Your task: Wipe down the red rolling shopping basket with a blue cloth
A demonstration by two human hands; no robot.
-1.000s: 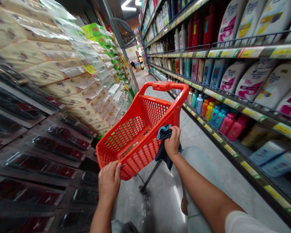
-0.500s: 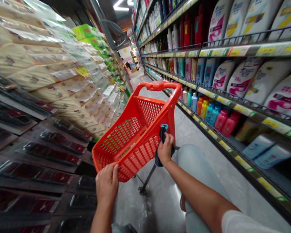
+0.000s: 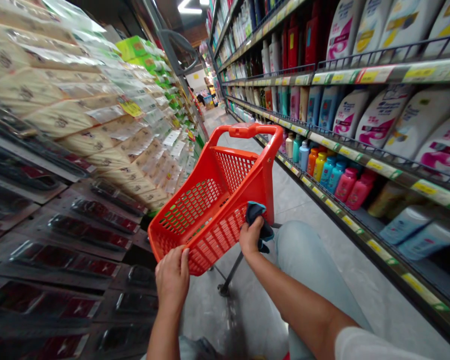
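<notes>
A bare left hand holds the rim of a red plastic shopping cart with lattice sides; the bare right hand bunches a dark navy cloth with light-blue edging.
Nearest, a bent knee in pale blue denim lies beside the right forearm. The left grip is closed over the cart's near corner; the right grip is closed too, the cloth pinched between thumb and fingers. The cloth sits outside the cart's side wall, below the rim; whether it presses there I cannot tell. Beyond, small orange, yellow, blue and pink plastic bottles line a low shelf on the right, and cream-coloured wrapped packs are stacked on the left, with bright green packs farther off.
</notes>
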